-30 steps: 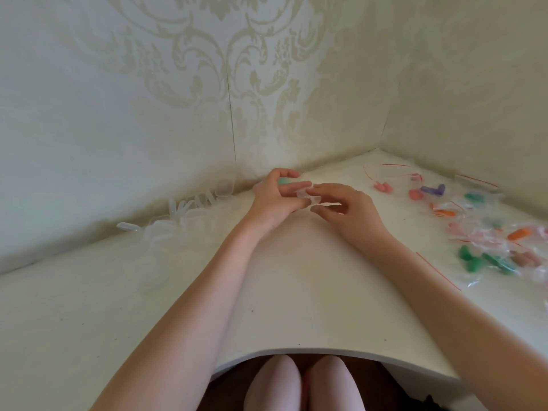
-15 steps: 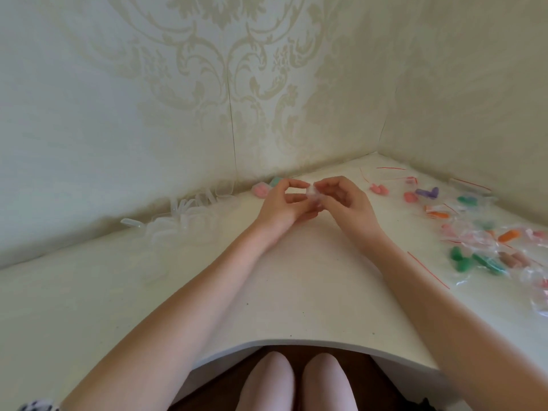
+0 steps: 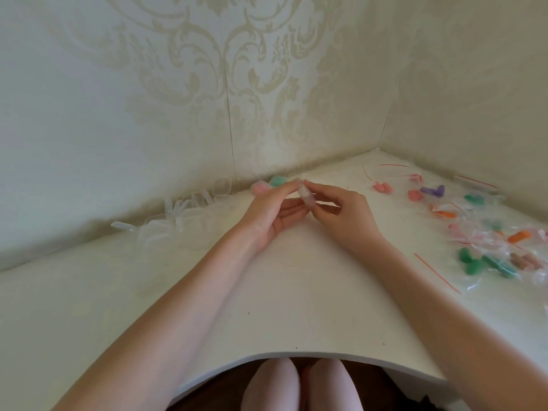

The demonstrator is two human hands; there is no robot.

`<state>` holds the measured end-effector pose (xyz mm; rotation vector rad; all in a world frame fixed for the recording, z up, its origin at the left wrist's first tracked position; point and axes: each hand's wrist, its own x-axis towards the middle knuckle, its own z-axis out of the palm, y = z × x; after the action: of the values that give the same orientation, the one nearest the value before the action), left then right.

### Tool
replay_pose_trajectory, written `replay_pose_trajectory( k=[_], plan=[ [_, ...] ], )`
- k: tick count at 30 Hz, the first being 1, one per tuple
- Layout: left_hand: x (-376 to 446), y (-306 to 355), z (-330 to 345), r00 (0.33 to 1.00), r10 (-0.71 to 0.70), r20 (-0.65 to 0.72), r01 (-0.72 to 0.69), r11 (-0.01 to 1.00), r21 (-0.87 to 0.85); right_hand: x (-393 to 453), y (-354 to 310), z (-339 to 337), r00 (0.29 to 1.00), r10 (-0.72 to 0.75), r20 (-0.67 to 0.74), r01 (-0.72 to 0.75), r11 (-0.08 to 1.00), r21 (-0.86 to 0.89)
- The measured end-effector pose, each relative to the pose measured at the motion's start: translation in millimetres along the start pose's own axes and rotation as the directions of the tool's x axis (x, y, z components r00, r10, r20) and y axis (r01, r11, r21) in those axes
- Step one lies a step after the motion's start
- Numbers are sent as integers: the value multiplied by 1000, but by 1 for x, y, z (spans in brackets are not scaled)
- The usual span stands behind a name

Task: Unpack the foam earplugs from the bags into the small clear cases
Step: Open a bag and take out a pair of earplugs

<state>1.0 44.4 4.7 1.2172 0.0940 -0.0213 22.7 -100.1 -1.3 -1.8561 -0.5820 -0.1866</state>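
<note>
While both hands are meeting above the far middle of the white table (image 3: 267, 307), the left hand (image 3: 274, 213) and the right hand (image 3: 345, 216) are pinching a small clear case (image 3: 304, 195) between their fingertips, one from each side. Whether its lid is already snapped down is too blurred to tell; the step in hand looks like closing or seating a case. Next, it is probably calling for a firm squeeze, then setting the case down. Empty clear cases (image 3: 178, 216) are waiting to the left by the wall, and bagged earplugs (image 3: 486, 250) are lying well apart on the right. Pink and green earplugs (image 3: 268, 183) are sitting just beyond the left fingertips.
</note>
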Motion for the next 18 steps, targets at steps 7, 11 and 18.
replay_pose_trajectory(
  k=[7,11,18],
  plan=[
    [10,-8,-10,998,31,52,-34,998,58,3,6,-7,978,-126,164,162,960,-230],
    [5,-6,-7,993,71,99,-78,994,71,4,6,-7,979,-147,140,179,952,-250],
    [-11,3,1,923,-194,332,157,978,137,10,4,-22,982,86,-167,-85,996,10]
  ],
)
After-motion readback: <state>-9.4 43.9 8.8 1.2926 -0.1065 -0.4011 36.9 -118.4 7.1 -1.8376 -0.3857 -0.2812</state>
